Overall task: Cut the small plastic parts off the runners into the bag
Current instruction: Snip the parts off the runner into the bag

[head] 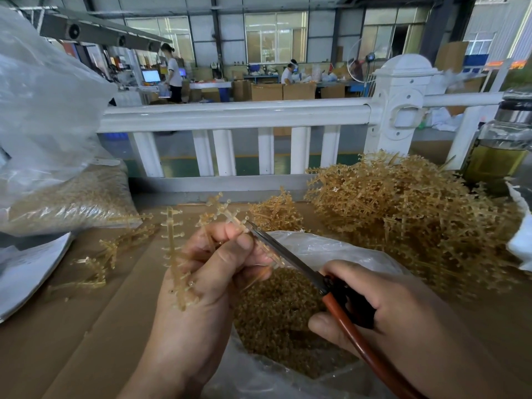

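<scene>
My left hand (210, 272) grips an amber plastic runner (172, 249) studded with small parts, its branches sticking up past my fingers. My right hand (383, 309) holds scissors (290, 260) with red-brown handles; the blade tips lie against one branch of the runner just above my left fingers. Directly below, an open clear plastic bag (339, 249) holds a heap of cut amber parts (276, 306).
A large pile of uncut runners (408, 208) lies to the right on the cardboard-covered table (86, 326). Loose runners (100, 260) lie at left, beside a full clear bag (69, 197). A white railing (230, 116) stands behind; a jar of yellow liquid (498, 151) is at far right.
</scene>
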